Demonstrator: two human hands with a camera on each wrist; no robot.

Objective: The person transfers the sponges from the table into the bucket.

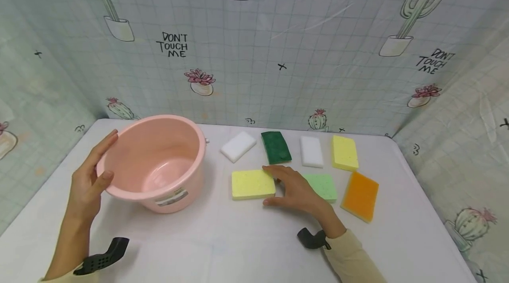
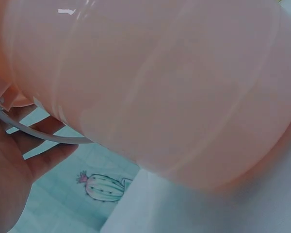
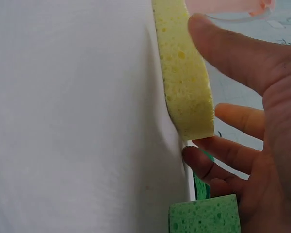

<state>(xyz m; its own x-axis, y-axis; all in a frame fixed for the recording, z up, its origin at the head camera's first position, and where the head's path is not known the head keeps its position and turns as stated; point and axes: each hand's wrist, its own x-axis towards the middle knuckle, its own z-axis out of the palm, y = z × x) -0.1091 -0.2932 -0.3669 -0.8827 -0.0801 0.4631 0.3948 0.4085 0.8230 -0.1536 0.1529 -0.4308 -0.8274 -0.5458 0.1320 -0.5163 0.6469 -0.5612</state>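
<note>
I have my left hand (image 1: 88,181) curled over the near-left rim of the round pink plastic bucket (image 1: 159,164), thumb on the inside wall and fingers outside, tipping it so the mouth faces me. In the left wrist view that bucket's wall (image 2: 174,87) fills nearly everything, with a thin pale wire handle (image 2: 34,133) running across my fingers (image 2: 43,145).

My right hand (image 1: 296,190) lies low on the white table (image 1: 222,243), fingers loosely spread, not pinching anything yet. The pale yellow rectangular sponge (image 1: 252,184) sits just left of its fingertips; in the right wrist view my thumb (image 3: 228,53) hovers at one side of the sponge's edge (image 3: 184,73) and the fingers (image 3: 218,160) meet its end, so the grasp looks about to close but is not closed. A light green sponge (image 1: 323,186) lies partly under the heel of that hand, an orange one (image 1: 360,195) further to its right, and beyond the fingertips a row of white (image 1: 238,146), dark green (image 1: 276,147), white (image 1: 311,151) and yellow (image 1: 344,152) sponges.

I judge this as the reach-and-grasp step on the first sponge; the bucket is empty. The next move calls for squeezing thumb and fingers across the sponge, lifting it and carrying it left over the tilted rim.
</note>
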